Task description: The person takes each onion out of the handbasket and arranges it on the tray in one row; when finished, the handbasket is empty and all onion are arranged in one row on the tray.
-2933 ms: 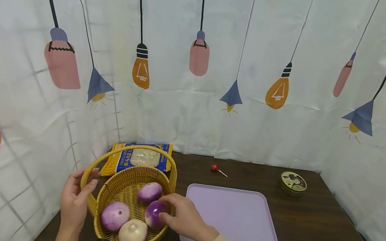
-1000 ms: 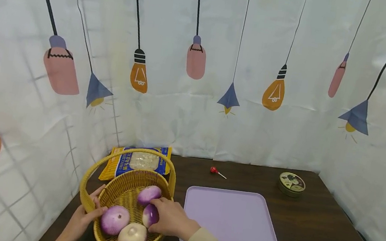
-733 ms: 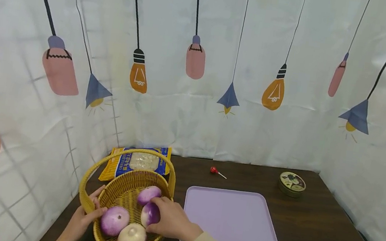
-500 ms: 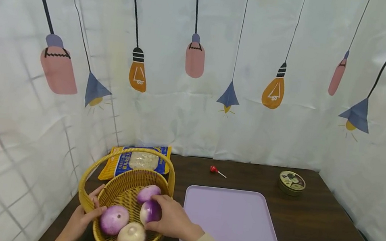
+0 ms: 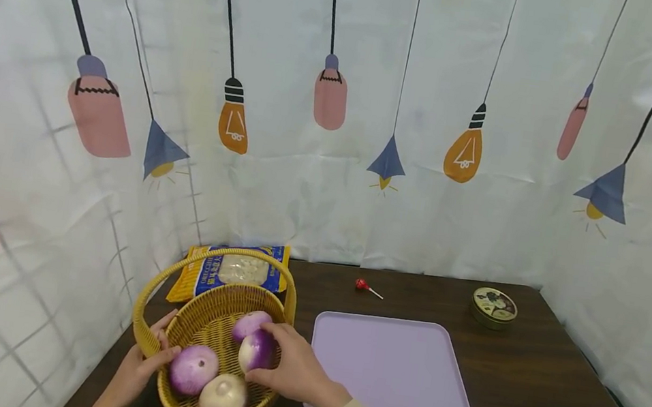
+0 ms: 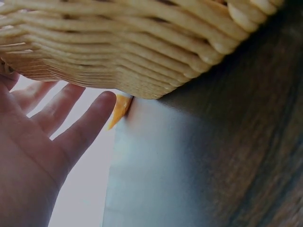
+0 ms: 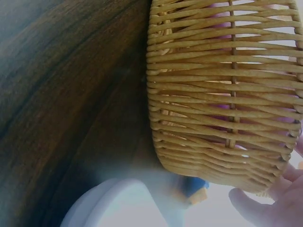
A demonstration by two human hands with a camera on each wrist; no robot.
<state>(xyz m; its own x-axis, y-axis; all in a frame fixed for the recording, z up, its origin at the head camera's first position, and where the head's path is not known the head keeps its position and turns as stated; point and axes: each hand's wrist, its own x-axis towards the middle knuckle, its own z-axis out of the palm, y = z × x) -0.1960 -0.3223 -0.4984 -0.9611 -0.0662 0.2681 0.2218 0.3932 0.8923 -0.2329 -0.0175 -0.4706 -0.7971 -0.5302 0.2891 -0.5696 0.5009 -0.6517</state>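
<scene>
In the head view, a yellow wicker basket [image 5: 187, 319] with a tall hoop handle holds several purple-and-white onions. My right hand [image 5: 299, 370] reaches over its right rim and pinches one onion [image 5: 257, 351] between thumb and fingers. That onion overlaps a paler purple onion [image 5: 251, 326] behind it. A purple onion [image 5: 194, 370] and a mostly white onion [image 5: 223, 397] lie at the left and front. My left hand [image 5: 133, 371] holds the basket's left side at the handle's foot, thumb at the rim. In the left wrist view, its fingers [image 6: 90, 118] extend along the wicker wall.
A lilac tray [image 5: 390, 370] lies right of the basket on the dark wooden table [image 5: 548, 398]. Behind the basket is a yellow-and-blue pasta bag [image 5: 243, 272]. A red lollipop [image 5: 361, 284] and a round tin [image 5: 493, 308] are farther back. Printed curtains [image 5: 421, 230] enclose the table.
My left hand has moved down from the handle to the basket's left rim. My right fingers have closed round the onion, turned its white side left and shifted it slightly up and left.
</scene>
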